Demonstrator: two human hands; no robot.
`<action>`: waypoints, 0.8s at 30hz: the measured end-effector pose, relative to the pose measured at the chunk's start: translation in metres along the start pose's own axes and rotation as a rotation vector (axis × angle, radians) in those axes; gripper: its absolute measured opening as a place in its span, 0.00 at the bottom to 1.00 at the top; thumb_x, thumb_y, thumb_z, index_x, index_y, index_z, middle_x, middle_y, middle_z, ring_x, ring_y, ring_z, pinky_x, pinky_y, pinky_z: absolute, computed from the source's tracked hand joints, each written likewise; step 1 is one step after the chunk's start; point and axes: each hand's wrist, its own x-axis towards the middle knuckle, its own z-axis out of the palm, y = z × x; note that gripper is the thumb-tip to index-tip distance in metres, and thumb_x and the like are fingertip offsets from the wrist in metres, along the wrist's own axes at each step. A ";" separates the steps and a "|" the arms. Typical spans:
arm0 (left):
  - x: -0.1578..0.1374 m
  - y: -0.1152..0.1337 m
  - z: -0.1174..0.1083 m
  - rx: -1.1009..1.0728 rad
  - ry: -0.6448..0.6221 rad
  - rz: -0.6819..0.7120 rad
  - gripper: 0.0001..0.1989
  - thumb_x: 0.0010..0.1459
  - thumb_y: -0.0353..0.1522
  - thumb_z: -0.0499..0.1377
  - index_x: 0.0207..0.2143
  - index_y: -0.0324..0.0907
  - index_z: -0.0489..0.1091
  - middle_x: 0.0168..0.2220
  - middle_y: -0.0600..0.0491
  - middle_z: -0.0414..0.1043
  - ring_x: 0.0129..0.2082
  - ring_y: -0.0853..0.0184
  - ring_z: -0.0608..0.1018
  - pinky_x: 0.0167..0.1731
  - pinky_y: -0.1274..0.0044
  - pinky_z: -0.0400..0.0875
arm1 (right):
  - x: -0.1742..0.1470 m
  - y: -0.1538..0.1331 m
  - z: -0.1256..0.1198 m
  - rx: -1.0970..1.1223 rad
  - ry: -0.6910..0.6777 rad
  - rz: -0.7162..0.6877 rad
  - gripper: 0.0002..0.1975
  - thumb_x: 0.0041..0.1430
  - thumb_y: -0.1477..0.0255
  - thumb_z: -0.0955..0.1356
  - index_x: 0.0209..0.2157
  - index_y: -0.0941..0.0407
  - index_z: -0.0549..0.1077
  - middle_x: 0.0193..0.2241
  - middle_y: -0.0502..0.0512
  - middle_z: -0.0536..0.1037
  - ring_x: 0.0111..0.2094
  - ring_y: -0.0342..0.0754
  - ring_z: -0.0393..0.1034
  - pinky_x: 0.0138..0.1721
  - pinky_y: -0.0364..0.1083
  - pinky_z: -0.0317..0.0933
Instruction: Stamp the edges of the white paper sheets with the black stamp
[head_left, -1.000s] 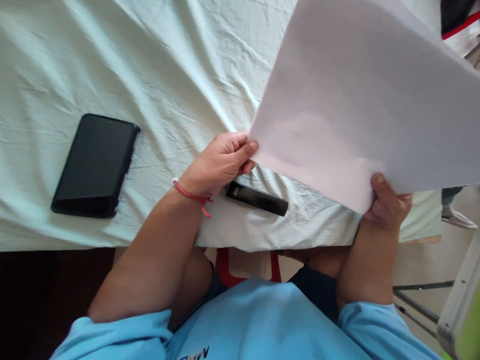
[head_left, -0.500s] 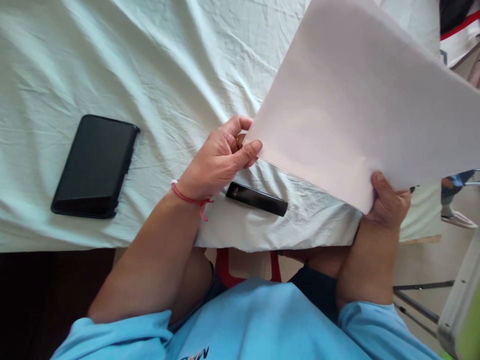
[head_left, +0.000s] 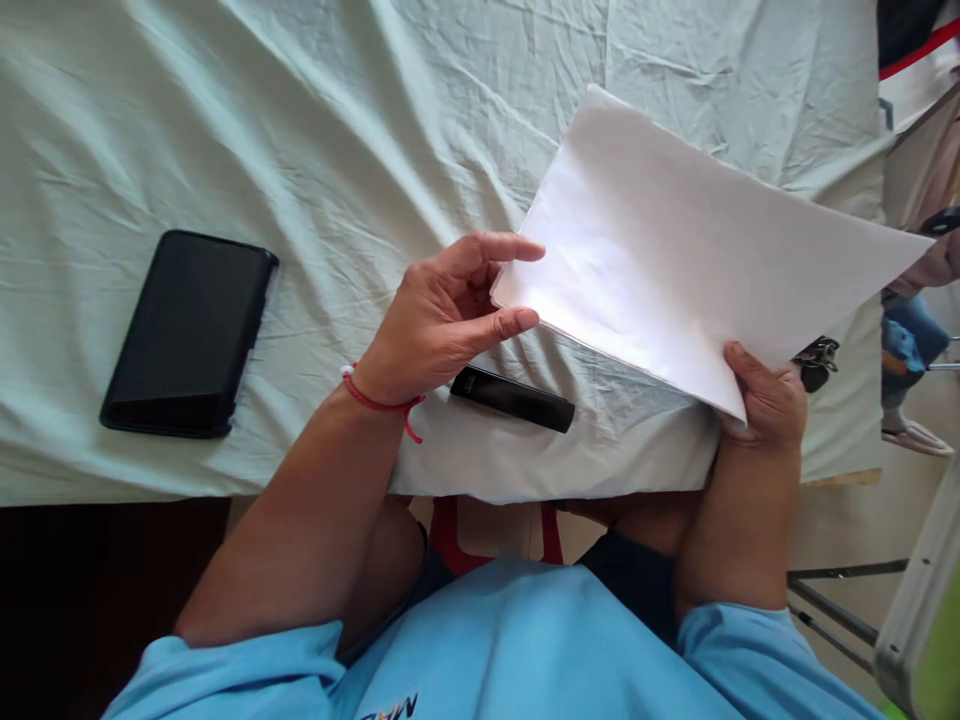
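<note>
A small stack of white paper sheets (head_left: 660, 230) is tilted above the cloth, its layered edges showing at the near left corner. My right hand (head_left: 769, 400) grips its near right corner, thumb on top and the other fingers underneath. At the left corner, my left hand (head_left: 450, 310) has thumb and index finger stretched apart over the edge, the remaining fingers curled and partly hidden. Below that hand, a black oblong case-like object (head_left: 514, 398) lies on the cloth. A black phone or tablet (head_left: 191, 335) in a dark cover lies farther left.
A pale green wrinkled cloth (head_left: 337, 120) covers the table. Keys (head_left: 817, 360) lie beyond my right hand, partly behind the paper. At the right, another person's foot in a sandal (head_left: 915, 435) and a metal-framed piece of furniture (head_left: 911, 600) show.
The paper stack has come down toward the table and tilted, uncovering cloth at the top and the keys at right. My left thumb and index finger have spread from their pinch.
</note>
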 end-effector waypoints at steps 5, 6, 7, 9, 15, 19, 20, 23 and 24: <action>0.000 -0.003 -0.001 0.012 0.020 0.043 0.26 0.48 0.42 0.89 0.47 0.50 0.87 0.39 0.51 0.76 0.46 0.56 0.83 0.38 0.71 0.81 | -0.002 -0.001 0.000 -0.058 -0.010 0.014 0.35 0.30 0.65 0.91 0.43 0.56 0.86 0.50 0.58 0.91 0.47 0.51 0.88 0.53 0.49 0.88; 0.000 -0.003 -0.001 0.015 0.016 0.051 0.26 0.48 0.43 0.89 0.47 0.50 0.87 0.40 0.51 0.77 0.45 0.56 0.83 0.38 0.72 0.81 | -0.002 -0.002 -0.001 -0.066 -0.009 0.017 0.35 0.30 0.65 0.91 0.44 0.56 0.86 0.51 0.58 0.91 0.48 0.52 0.88 0.55 0.50 0.88; -0.001 -0.003 -0.001 0.017 0.013 0.053 0.25 0.49 0.43 0.88 0.47 0.50 0.88 0.39 0.52 0.78 0.44 0.57 0.83 0.37 0.72 0.81 | -0.003 -0.002 -0.001 -0.069 -0.008 0.016 0.35 0.31 0.65 0.91 0.44 0.56 0.86 0.51 0.58 0.91 0.50 0.53 0.88 0.56 0.51 0.88; -0.003 -0.002 -0.001 0.018 0.020 0.048 0.22 0.53 0.44 0.87 0.47 0.50 0.88 0.38 0.52 0.79 0.39 0.61 0.82 0.35 0.74 0.80 | -0.003 -0.002 -0.001 -0.061 -0.005 0.006 0.36 0.32 0.65 0.91 0.45 0.57 0.86 0.52 0.59 0.91 0.52 0.53 0.88 0.59 0.51 0.87; -0.003 -0.001 0.001 -0.001 0.037 0.062 0.13 0.60 0.40 0.84 0.38 0.47 0.86 0.32 0.54 0.80 0.29 0.68 0.77 0.31 0.75 0.79 | -0.004 -0.002 -0.001 -0.036 -0.005 0.006 0.34 0.30 0.66 0.91 0.43 0.58 0.87 0.49 0.59 0.91 0.46 0.51 0.88 0.55 0.49 0.88; 0.002 -0.006 0.001 0.043 0.092 0.030 0.07 0.63 0.32 0.79 0.39 0.48 0.86 0.31 0.55 0.81 0.30 0.67 0.79 0.35 0.75 0.82 | -0.007 -0.002 0.001 -0.041 -0.023 -0.034 0.35 0.32 0.65 0.91 0.45 0.56 0.87 0.52 0.58 0.91 0.49 0.52 0.88 0.61 0.54 0.87; 0.004 -0.008 0.001 0.047 0.108 0.021 0.06 0.63 0.30 0.78 0.39 0.47 0.86 0.31 0.55 0.80 0.31 0.67 0.80 0.35 0.75 0.82 | -0.008 -0.001 0.001 -0.044 -0.030 -0.040 0.35 0.31 0.65 0.91 0.45 0.55 0.87 0.52 0.57 0.91 0.50 0.52 0.88 0.61 0.55 0.87; 0.007 -0.011 0.001 0.020 0.141 0.003 0.06 0.63 0.26 0.74 0.39 0.46 0.85 0.30 0.56 0.79 0.31 0.68 0.80 0.36 0.76 0.82 | -0.011 -0.001 0.002 -0.048 -0.047 -0.051 0.36 0.30 0.64 0.92 0.45 0.54 0.86 0.51 0.56 0.91 0.52 0.53 0.88 0.59 0.56 0.87; 0.008 -0.011 0.001 0.007 0.144 -0.008 0.06 0.63 0.26 0.74 0.39 0.46 0.85 0.30 0.56 0.79 0.31 0.68 0.81 0.36 0.76 0.82 | -0.011 -0.001 0.002 -0.049 -0.049 -0.052 0.36 0.30 0.64 0.92 0.45 0.54 0.86 0.51 0.57 0.91 0.53 0.54 0.88 0.60 0.56 0.87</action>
